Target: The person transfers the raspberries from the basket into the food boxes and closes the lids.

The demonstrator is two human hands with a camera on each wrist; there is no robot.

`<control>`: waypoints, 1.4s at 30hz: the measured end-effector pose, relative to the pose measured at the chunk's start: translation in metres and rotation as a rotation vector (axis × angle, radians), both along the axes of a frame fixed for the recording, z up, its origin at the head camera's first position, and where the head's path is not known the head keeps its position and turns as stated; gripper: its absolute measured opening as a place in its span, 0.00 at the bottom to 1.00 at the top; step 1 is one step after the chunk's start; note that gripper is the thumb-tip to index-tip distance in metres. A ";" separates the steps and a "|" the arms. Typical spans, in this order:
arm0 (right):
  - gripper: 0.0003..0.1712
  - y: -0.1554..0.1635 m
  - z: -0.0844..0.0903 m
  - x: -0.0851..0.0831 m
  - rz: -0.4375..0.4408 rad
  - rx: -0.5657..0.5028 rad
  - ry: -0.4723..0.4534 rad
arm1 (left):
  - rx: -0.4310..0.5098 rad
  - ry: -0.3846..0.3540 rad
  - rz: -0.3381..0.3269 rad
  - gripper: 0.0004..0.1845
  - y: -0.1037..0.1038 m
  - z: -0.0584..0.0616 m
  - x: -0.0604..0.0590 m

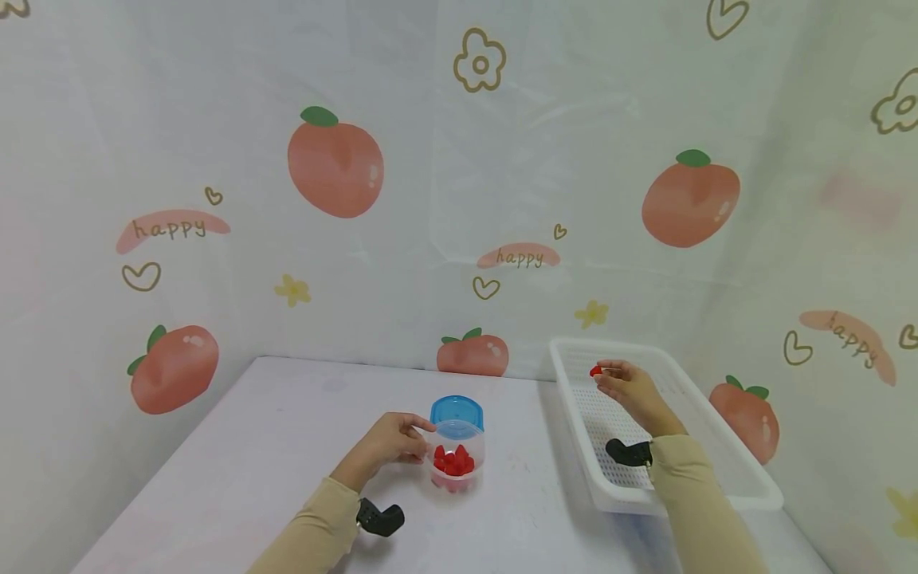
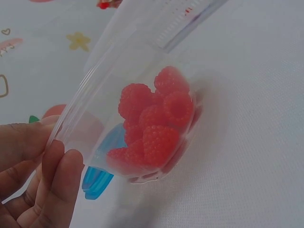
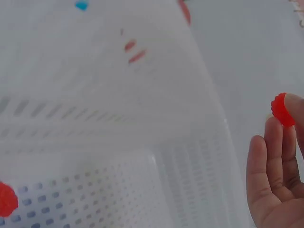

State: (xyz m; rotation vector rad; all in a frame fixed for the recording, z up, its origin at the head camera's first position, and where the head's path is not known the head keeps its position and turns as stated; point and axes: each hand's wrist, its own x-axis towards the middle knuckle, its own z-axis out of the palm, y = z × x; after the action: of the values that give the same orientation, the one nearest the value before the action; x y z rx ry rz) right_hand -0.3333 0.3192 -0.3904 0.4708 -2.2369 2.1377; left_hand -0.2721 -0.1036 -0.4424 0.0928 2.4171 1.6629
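Note:
My left hand [image 1: 393, 440] pinches the rim of a clear plastic tub [image 2: 85, 102] between thumb and fingers. Several red raspberries [image 2: 152, 118] are heaped at the bottom of the tub, which stands on the table. Over at the right, my right hand [image 1: 634, 393] is above the far part of a white plastic basket [image 1: 574, 414]. Its thumb and fingertips pinch one raspberry [image 3: 282, 109]. Another raspberry [image 3: 7, 199] shows low on the left of the right wrist view, against the basket's perforated floor.
A blue lid [image 1: 457, 408] sits just behind the tub. The basket's raised wall [image 1: 582, 462] stands between the tub and the basket floor. A fruit-print curtain [image 1: 402, 279] hangs behind the white table [image 1: 287, 422].

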 end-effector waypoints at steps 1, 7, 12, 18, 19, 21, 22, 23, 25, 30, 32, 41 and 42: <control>0.16 -0.001 0.001 0.001 0.000 -0.022 0.017 | -0.001 0.001 -0.001 0.17 0.000 0.000 0.000; 0.11 -0.012 0.015 0.009 -0.103 -0.094 0.015 | 0.004 0.005 -0.011 0.17 -0.001 0.000 0.000; 0.11 -0.024 0.029 0.016 -0.147 -0.222 0.005 | 0.007 0.008 -0.015 0.17 0.000 -0.001 -0.001; 0.13 -0.045 0.043 0.028 -0.165 -0.409 0.038 | 0.013 0.007 -0.015 0.17 -0.001 -0.002 -0.002; 0.13 -0.049 0.045 0.030 -0.168 -0.435 0.040 | 0.015 0.007 -0.014 0.17 -0.001 -0.002 -0.002; 0.14 -0.057 0.047 0.034 -0.179 -0.474 0.038 | 0.016 0.008 -0.013 0.17 -0.001 -0.002 -0.002; 0.13 -0.061 0.048 0.035 -0.189 -0.485 0.033 | 0.017 0.008 -0.013 0.17 -0.001 -0.002 -0.002; 0.13 -0.065 0.048 0.037 -0.197 -0.489 0.028 | 0.017 0.007 -0.012 0.17 -0.001 -0.002 -0.002; 0.14 -0.073 0.048 0.040 -0.217 -0.500 0.017 | 0.017 0.007 -0.012 0.17 -0.001 -0.001 -0.002; 0.14 -0.094 0.042 0.048 -0.240 -0.474 0.017 | 0.028 0.006 -0.021 0.17 -0.001 -0.001 -0.002; 0.14 -0.102 0.038 0.051 -0.230 -0.464 0.033 | 0.033 0.005 -0.026 0.17 -0.002 -0.001 -0.003; 0.15 -0.139 0.019 0.062 -0.158 -0.397 0.076 | 0.025 -0.003 -0.017 0.17 -0.001 0.000 -0.001; 0.15 -0.143 0.017 0.064 -0.151 -0.393 0.079 | 0.023 -0.004 -0.017 0.17 -0.001 0.000 -0.001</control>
State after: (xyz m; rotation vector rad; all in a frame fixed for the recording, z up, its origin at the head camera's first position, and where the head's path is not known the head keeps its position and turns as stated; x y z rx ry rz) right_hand -0.2695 0.1760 -0.3739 0.3486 -1.6891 2.3471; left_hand -0.2734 -0.1045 -0.4428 0.1132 2.3876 1.6826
